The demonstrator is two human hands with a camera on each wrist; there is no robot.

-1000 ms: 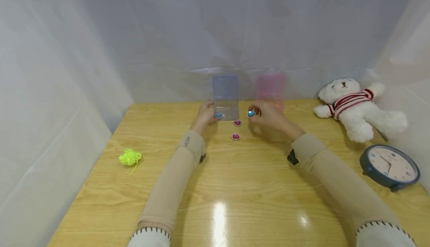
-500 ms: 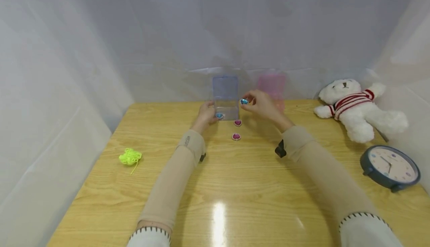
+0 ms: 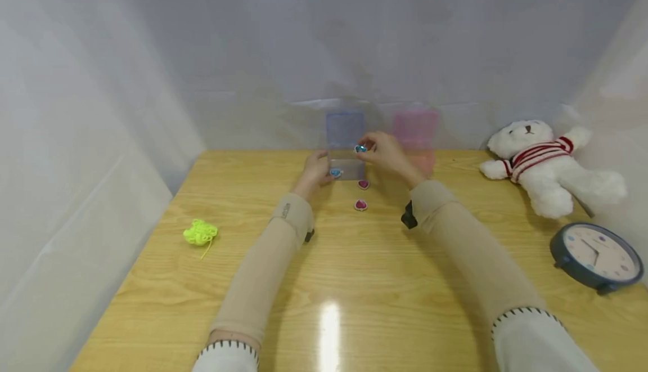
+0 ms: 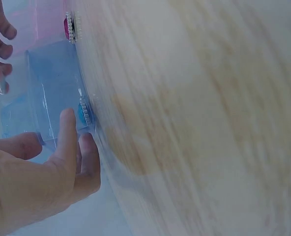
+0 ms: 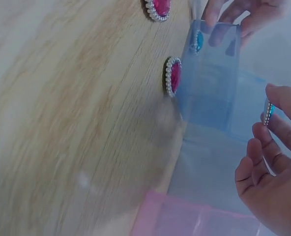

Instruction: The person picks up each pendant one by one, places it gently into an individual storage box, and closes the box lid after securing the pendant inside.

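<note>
My left hand (image 3: pixel 315 170) steadies the left side of an open translucent blue box (image 3: pixel 345 129), thumb and fingers about its edge. Inside that box, at the front left, lies a blue gem (image 5: pixel 198 42) with a beaded silver rim. Above the box's right part my right hand (image 3: pixel 388 153) pinches a second blue gem (image 3: pixel 360 148) between thumb and fingertip; the right wrist view shows it edge-on. Two pink heart-shaped gems lie on the table: one pink gem (image 3: pixel 363 184) close to the box's front right corner, the other pink gem (image 3: pixel 360 205) nearer me.
Right of the blue box stands an open translucent pink box (image 3: pixel 416 127). A white teddy bear (image 3: pixel 549 166) in a striped sweater and a round clock (image 3: pixel 597 255) lie at the right. Bright yellow string (image 3: pixel 200 232) is bunched at the left. Behind the table hangs a pale cloth (image 3: pixel 263 68).
My right hand has lifted the blue gem and carried it left, from in front of the pink box to over the blue box. My left hand stays at the blue box.
</note>
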